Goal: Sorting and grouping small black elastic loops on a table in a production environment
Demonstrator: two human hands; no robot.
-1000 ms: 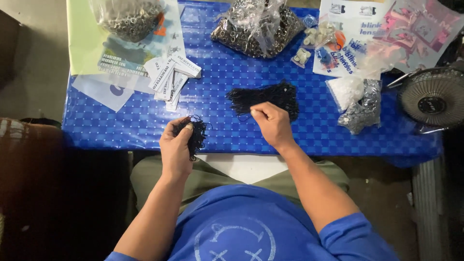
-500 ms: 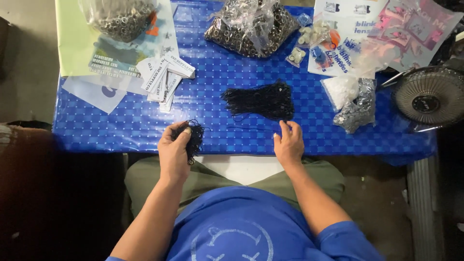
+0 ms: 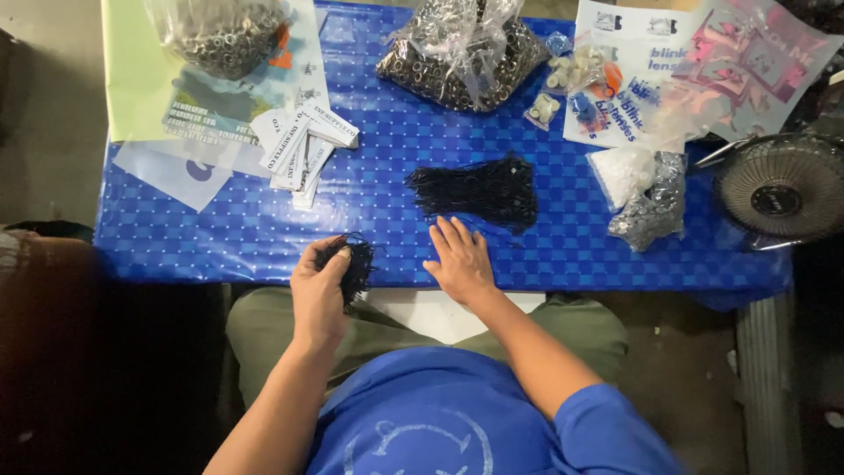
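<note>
Blue checkered plastic sheeting covers the work table (image 3: 264,233), where a seated person in a blue shirt sorts thin black cords. Largest among these is a loose sheaf of black strings (image 3: 479,189) lying mid-table, its long axis running left to right, flared at the right end and tapering toward the left. It sits just beyond the right hand (image 3: 459,259), which rests flat on the sheeting with fingers spread, holding nothing, fingertips just short of the sheaf's near edge. That hand is clearly the nearer of the two. At the table's near edge, left of it, the left hand (image 3: 318,286) is closed around a small tangled bunch of black strings (image 3: 352,264). Clear bags of small metal rings (image 3: 457,53) lie at the far side, white paper tags (image 3: 303,145) to the far left.
</note>
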